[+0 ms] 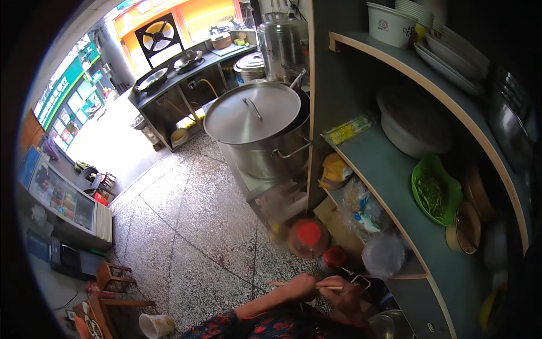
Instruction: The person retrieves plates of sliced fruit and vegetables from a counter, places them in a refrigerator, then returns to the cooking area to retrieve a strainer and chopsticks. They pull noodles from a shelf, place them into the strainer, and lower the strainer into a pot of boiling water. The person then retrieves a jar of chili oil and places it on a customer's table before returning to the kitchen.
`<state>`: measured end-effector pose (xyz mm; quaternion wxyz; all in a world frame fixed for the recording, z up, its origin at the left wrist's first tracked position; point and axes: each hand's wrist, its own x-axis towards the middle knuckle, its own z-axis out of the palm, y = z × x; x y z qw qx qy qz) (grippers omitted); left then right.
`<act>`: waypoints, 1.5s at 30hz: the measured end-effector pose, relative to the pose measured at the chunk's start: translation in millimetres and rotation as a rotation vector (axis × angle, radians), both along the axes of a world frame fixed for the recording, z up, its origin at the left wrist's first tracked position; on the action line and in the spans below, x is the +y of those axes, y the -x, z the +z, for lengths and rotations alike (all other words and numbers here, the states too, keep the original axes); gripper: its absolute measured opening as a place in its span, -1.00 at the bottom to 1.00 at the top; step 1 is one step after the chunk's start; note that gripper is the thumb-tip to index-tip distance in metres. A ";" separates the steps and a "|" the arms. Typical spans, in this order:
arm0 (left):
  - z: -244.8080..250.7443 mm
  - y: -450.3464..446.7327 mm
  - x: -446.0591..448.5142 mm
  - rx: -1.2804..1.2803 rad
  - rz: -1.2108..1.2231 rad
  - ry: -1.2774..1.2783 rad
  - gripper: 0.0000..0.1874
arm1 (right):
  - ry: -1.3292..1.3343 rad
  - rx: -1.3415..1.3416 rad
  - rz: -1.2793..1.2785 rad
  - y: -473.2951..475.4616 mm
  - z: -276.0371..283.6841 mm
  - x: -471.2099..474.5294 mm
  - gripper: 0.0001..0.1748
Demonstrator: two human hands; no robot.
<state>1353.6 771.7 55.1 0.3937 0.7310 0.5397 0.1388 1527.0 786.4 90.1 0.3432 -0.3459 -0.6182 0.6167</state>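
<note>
In front of my body, near the bottom of the view, my left hand (302,284) is closed in a fist around thin wooden sticks that look like chopsticks (331,287). Their tips stick out to the left of the fist, and the other ends come out on its right. My right hand (341,293) is close against the left, its fingers bent around those right ends. A wire handle (360,280) shows just beyond the right hand. Below it on the right is a metal pot or basin (387,324), partly cut off. A red-lidded jar (334,257) stands on the floor past my hands.
A shelf unit (364,165) rises on the right, holding a green basket of greens (436,190) and a white basin (415,123). A large lidded steel pot (266,156) stands ahead. A red-capped container (308,239) and a paper tub (156,325) are on the terrazzo floor (203,237).
</note>
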 end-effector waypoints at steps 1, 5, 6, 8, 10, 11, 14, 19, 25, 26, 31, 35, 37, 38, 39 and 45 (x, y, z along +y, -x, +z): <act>-0.6 3.6 -3.5 0.049 0.019 0.038 -0.76 | -0.025 -0.005 0.050 2.1 -0.8 3.2 -0.79; -2.2 20.9 -12.9 -0.001 0.002 0.024 -0.74 | -0.015 -0.086 0.277 11.9 -1.6 17.6 -0.81; -3.2 25.2 -14.8 -0.017 -0.009 0.024 -0.74 | -0.009 -0.066 0.306 14.5 -2.0 20.3 -0.81; -5.8 37.4 -17.5 -0.078 -0.013 -0.026 -0.74 | -0.020 -0.051 0.371 23.2 -4.6 23.2 -0.81; -8.2 53.7 -16.7 -0.178 -0.056 -0.137 -0.74 | 0.019 -0.099 0.379 38.4 -9.8 23.7 -0.81; -8.1 65.1 -14.6 -0.174 -0.046 -0.088 -0.71 | 0.031 -0.124 0.338 47.5 -12.6 22.8 -0.81; 2.2 109.9 4.7 -0.179 -0.104 -0.108 -0.60 | 0.227 0.052 0.187 84.2 -22.5 16.2 -0.77; 61.3 183.5 59.3 -0.327 -0.180 -0.331 -0.38 | 0.496 0.106 -0.208 126.8 -27.8 3.5 -0.71; 182.5 201.2 148.9 -0.427 -0.158 -0.715 -0.39 | 0.475 0.377 -0.548 105.7 -12.8 -17.7 -0.67; 201.0 192.2 160.0 -0.437 -0.189 -0.799 -0.39 | 0.464 0.426 -0.598 98.5 -11.5 -24.1 -0.68; 258.0 114.9 194.3 -0.576 -0.337 -1.029 -0.48 | 0.311 0.680 -0.739 40.8 -8.1 -57.0 -0.71; 272.3 52.9 199.4 -0.592 -0.597 -0.965 -0.58 | -0.056 0.884 -1.018 -21.8 21.7 -72.4 -0.79; 267.7 24.1 195.6 -0.596 -0.837 -0.835 -0.57 | -0.368 0.928 -1.074 -52.0 53.0 -79.8 -0.75; 263.5 9.5 191.4 -0.628 -0.908 -0.731 -0.57 | -0.470 0.931 -1.191 -61.8 70.4 -82.1 -0.72; 259.8 -4.8 187.2 -0.658 -0.971 -0.628 -0.57 | -0.567 0.929 -1.246 -67.7 87.9 -81.0 -0.72; 240.5 -81.0 162.3 -1.140 -1.078 -0.158 -0.44 | -0.672 0.131 -0.760 -53.7 178.5 -33.5 -0.72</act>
